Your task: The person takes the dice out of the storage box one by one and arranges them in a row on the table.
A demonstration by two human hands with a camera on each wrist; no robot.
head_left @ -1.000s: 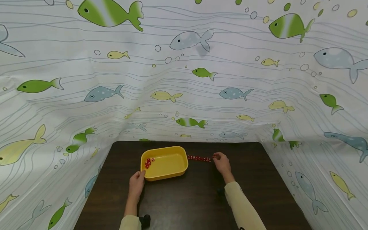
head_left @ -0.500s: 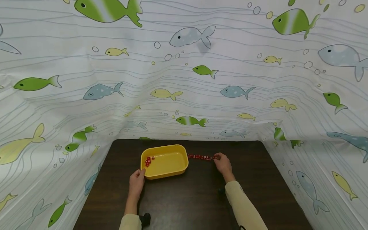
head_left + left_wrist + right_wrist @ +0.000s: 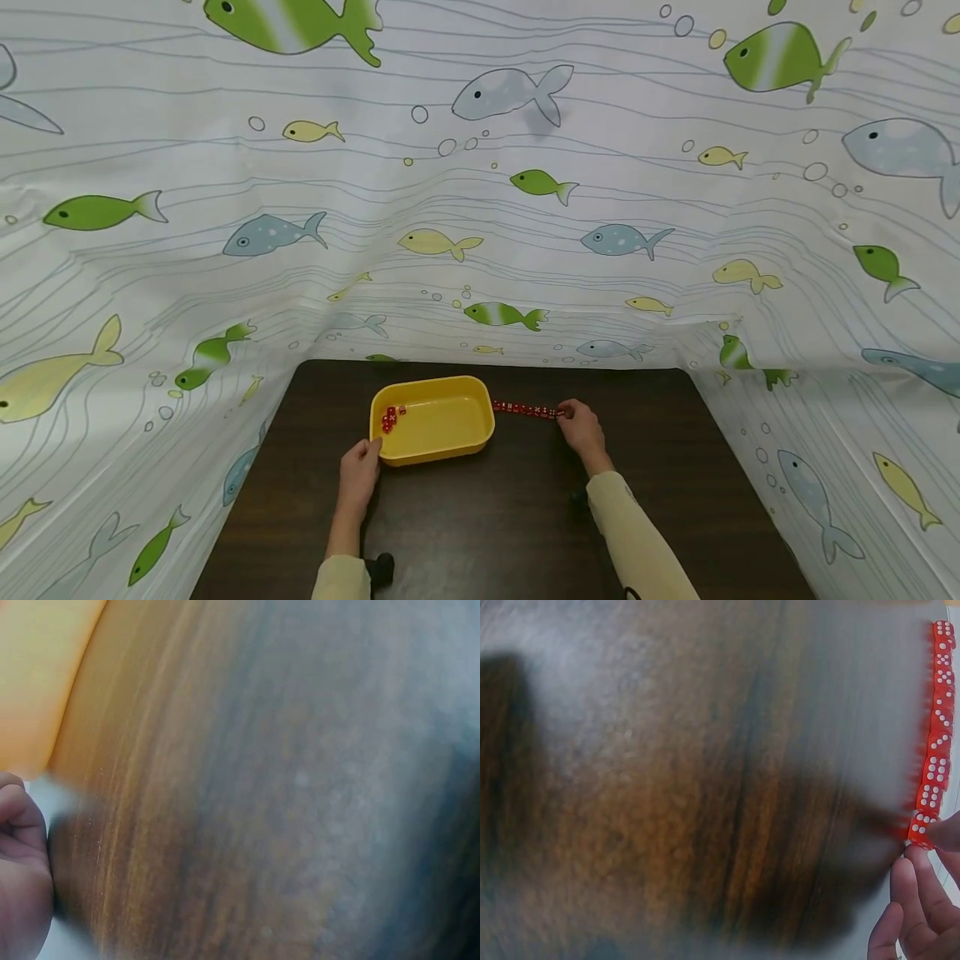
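Observation:
My left hand (image 3: 359, 472) grips the near-left corner of a yellow plastic tray (image 3: 438, 456). Several red dice (image 3: 388, 419) lie bunched at the tray's left end. To the right of the tray, red dice with white pips form a straight row (image 3: 521, 408) on the table. At the row's right end, my right hand (image 3: 582, 431) pinches the last die (image 3: 919, 826) between thumb and fingers, and in the right wrist view that die sits against its neighbour. Only part of the left hand (image 3: 21, 877) shows in the left wrist view, at the corner of the tray (image 3: 37, 682).
A dark brown wooden table (image 3: 480, 525) carries everything. White cloth with fish drawings (image 3: 487, 275) hangs behind it and along both sides. Black straps with dark devices (image 3: 381, 570) are on the wrists.
The right hand has brought its die from just beyond the row's right end down against it. The left hand stays on the tray. The head view has shifted slightly.

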